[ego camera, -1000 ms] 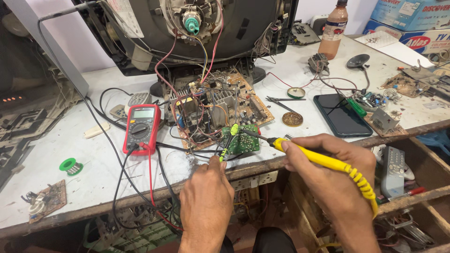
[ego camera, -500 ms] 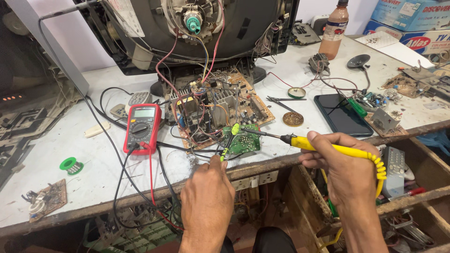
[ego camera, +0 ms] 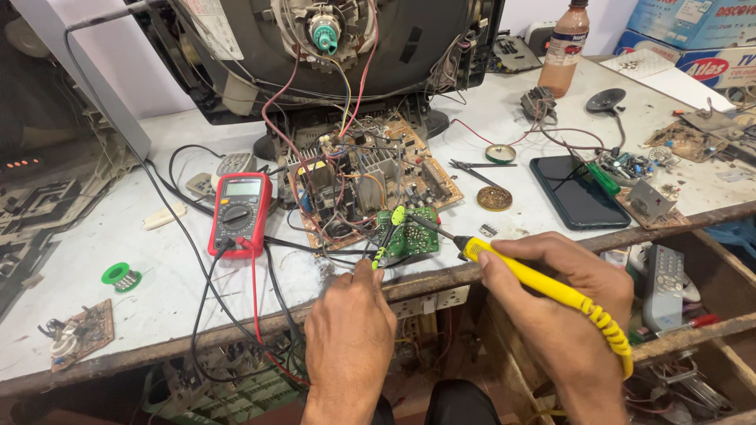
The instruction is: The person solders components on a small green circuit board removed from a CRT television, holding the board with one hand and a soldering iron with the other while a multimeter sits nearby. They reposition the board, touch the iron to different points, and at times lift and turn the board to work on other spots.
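My right hand grips a yellow soldering iron, its metal tip resting on a small green circuit board at the bench's front edge. My left hand pinches a thin green-yellow tool that also reaches onto the green board. Just behind it lies a larger brown circuit board with heat sinks and many wires running up to the open back of a tube television.
A red multimeter with black and red leads lies left of the boards. A green solder spool, a black phone, two round tins, tweezers, a brown bottle and loose boards crowd the bench.
My right hand has slid the soldering iron left and right slightly, keeping its tip at the green board. My left hand has stayed in place.
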